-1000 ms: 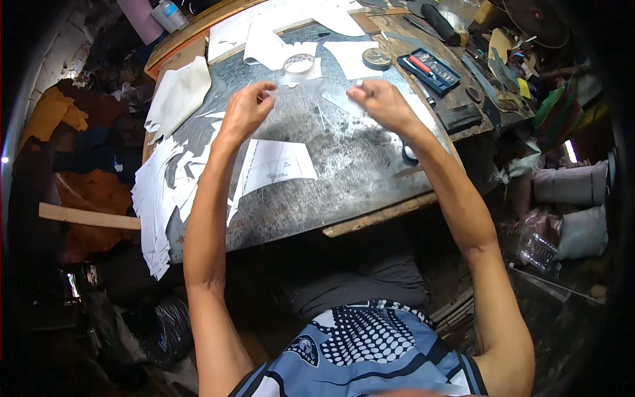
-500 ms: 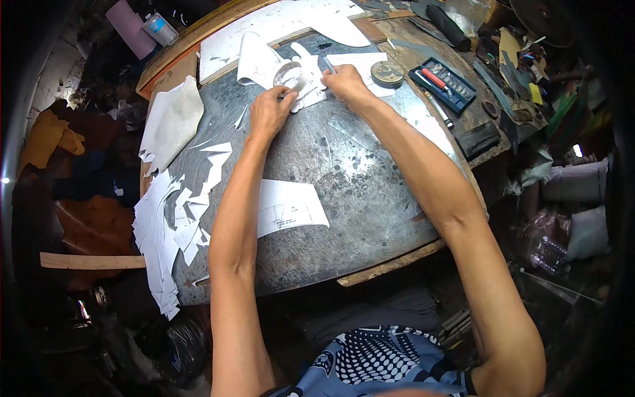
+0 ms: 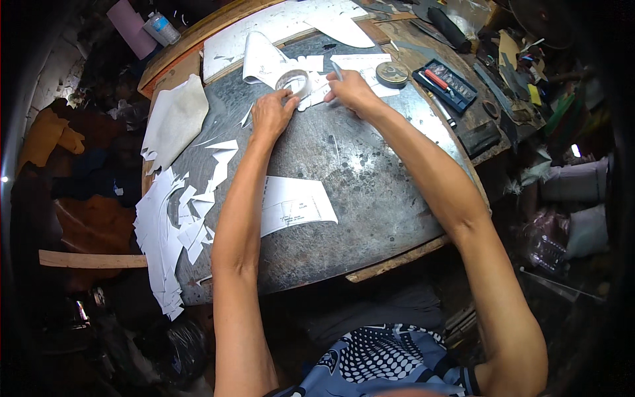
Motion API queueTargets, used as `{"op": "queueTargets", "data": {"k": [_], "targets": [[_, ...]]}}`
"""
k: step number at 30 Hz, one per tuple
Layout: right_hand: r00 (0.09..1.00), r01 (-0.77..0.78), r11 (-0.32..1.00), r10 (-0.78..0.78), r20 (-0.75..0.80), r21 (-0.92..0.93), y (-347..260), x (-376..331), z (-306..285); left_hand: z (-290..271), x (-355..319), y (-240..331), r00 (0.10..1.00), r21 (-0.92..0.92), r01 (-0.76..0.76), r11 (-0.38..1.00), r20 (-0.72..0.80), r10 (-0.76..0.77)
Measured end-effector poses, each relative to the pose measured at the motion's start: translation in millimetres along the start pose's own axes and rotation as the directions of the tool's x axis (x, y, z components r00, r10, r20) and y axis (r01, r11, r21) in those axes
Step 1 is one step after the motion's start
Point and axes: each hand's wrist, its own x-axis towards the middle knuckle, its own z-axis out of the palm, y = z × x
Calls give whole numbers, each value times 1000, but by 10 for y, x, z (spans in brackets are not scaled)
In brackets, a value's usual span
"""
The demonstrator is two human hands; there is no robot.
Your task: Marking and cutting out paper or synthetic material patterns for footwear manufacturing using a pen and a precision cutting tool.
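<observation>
The left hand (image 3: 272, 114) rests with curled fingers against a clear tape roll (image 3: 294, 81) at the far side of the bench (image 3: 357, 172). The right hand (image 3: 350, 89) grips a pen (image 3: 336, 69) over white paper pieces (image 3: 317, 92). To the right, an open blue case (image 3: 448, 83) holds small tools beside a round tin (image 3: 392, 73).

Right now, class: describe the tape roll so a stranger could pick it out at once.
Start at the dark grey worktable and follow the left hand to its far edge. By its fingertips stands the tape roll, a clear ring among flat white paper pieces.
</observation>
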Motion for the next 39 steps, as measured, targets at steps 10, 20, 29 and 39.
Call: {"op": "queueTargets", "data": {"k": [10, 20, 29, 39], "targets": [[891, 341, 671, -453, 0, -659, 288, -721, -547, -936, -1229, -82, 959, -4, -171, 985, -232, 166], [764, 388, 368, -642, 72, -845, 708, -810, -751, -1202, -4531, 952, 848, -383, 444, 810, -113, -518], [756, 372, 305, -647, 95, -877, 883, -694, -835, -329, -5092, 1411, 952, -211, 300, 930, 135, -276], [467, 517, 215, -882, 63, -828, 730, -809, -859, -1195, -3980, 1115, 927, -5, 207, 978, -320, -198]]}}
